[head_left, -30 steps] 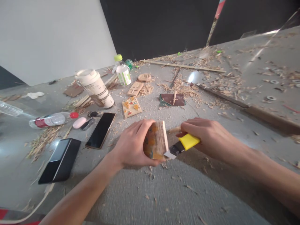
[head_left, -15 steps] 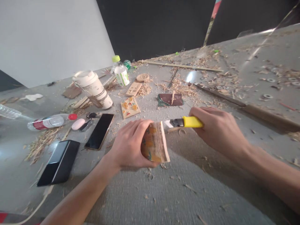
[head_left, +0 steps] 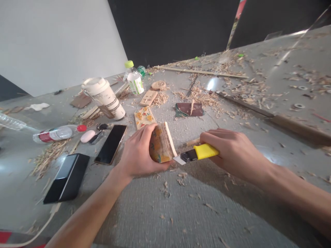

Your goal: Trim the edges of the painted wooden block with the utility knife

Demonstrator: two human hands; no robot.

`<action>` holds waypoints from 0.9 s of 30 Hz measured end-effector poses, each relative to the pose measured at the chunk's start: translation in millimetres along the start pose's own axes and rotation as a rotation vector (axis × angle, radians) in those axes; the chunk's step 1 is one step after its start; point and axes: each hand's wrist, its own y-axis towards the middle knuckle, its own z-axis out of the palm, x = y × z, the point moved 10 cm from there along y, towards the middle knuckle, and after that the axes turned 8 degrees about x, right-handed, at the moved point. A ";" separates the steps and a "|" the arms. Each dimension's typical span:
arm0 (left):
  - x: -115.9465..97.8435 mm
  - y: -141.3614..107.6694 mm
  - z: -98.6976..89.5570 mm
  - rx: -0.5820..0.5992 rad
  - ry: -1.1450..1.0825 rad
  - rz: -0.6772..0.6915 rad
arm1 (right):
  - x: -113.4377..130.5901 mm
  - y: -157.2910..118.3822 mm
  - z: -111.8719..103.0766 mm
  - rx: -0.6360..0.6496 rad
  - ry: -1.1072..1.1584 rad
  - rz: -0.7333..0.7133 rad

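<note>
My left hand (head_left: 139, 151) is closed around a wooden block (head_left: 162, 144) with orange and green patterning on its face and a pale bare edge toward the right. In my right hand (head_left: 230, 148) is a yellow utility knife (head_left: 205, 151), its blade out and pointing left. The blade tip lies at the near lower corner of the block; whether it touches the wood I cannot tell. Behind the block a flat piece with an orange flower pattern (head_left: 143, 117) lies on the table, partly hidden by my left hand. A thin wood strip (head_left: 193, 142) lies beyond the knife.
Left of my hands lie a phone (head_left: 111, 144), a black folded device (head_left: 66, 178) with a cable, and a red-capped bottle (head_left: 60, 133). Farther back stand a lidded cup (head_left: 103, 98) and a green-capped bottle (head_left: 134, 81). A dark red folded piece (head_left: 189, 109) lies among wood shavings.
The knife has moved from the block's far corner down to its near corner, toward me and slightly left, and now tilts differently. The block has turned and shifted a little left and up.
</note>
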 end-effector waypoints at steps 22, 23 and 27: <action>-83.2 -19.3 30.4 0.196 -0.123 0.500 | -73.6 -9.2 -23.3 -0.122 -0.116 0.482; -76.8 -16.9 30.5 0.194 -0.140 0.447 | -77.3 -10.1 -26.3 -0.140 -0.115 0.499; -24.1 -5.0 18.1 0.079 -0.097 0.121 | -47.7 -3.1 -21.3 -0.121 -0.015 0.295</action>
